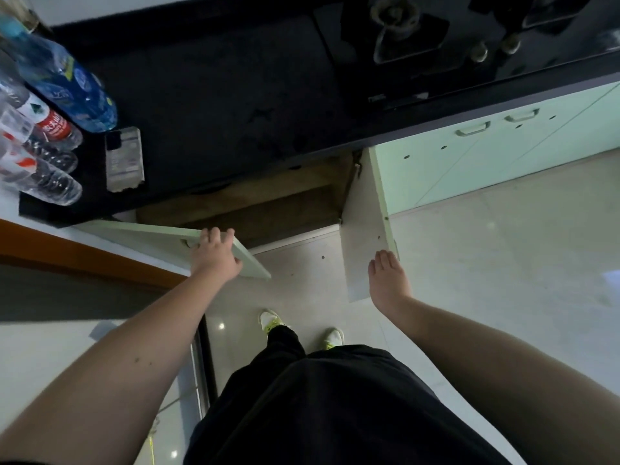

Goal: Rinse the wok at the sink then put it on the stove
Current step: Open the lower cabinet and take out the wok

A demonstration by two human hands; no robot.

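Observation:
No wok and no sink are in view. The black gas stove (436,45) is set into the dark countertop (218,95) at the top right, its burner bare. Below the counter a cabinet stands with both pale green doors swung out. My left hand (214,255) grips the top edge of the left door (151,238). My right hand (389,280) lies flat, fingers together, against the inner face of the right door (362,229). The cabinet interior (268,203) looks brown and dark, with nothing distinct inside it.
Several plastic water bottles (57,105) and a phone (124,159) lie on the counter's left end. Closed green cabinet doors (469,162) run to the right. My legs and white shoes (271,320) stand on the pale tiled floor (503,263).

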